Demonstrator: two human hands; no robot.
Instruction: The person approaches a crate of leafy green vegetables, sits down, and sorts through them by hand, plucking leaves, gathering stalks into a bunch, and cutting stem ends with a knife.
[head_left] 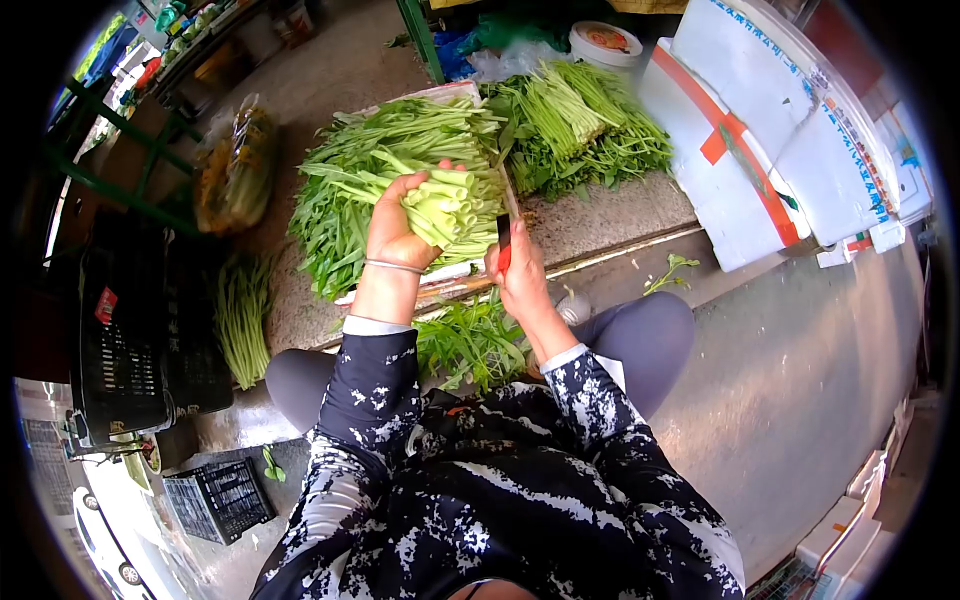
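My left hand [396, 238] is wrapped round a bunch of water spinach [452, 208], its pale, hollow cut ends pointing right. Beneath it lies a larger heap of the same leafy greens [335, 215] in a shallow white box. My right hand [521, 278] grips a small knife [504, 245] with a red handle. The dark blade points up, just right of the stem ends and apart from them. Loose leafy stems [470, 342] lie on the ground between my knees, below both hands.
Another pile of greens [580, 125] sits at the back right, near a round white tub [605, 45]. White foam boxes [715, 150] with orange tape stand at the right. To the left are long green stems [243, 315], black crates [120, 340] and a filled plastic bag [235, 165].
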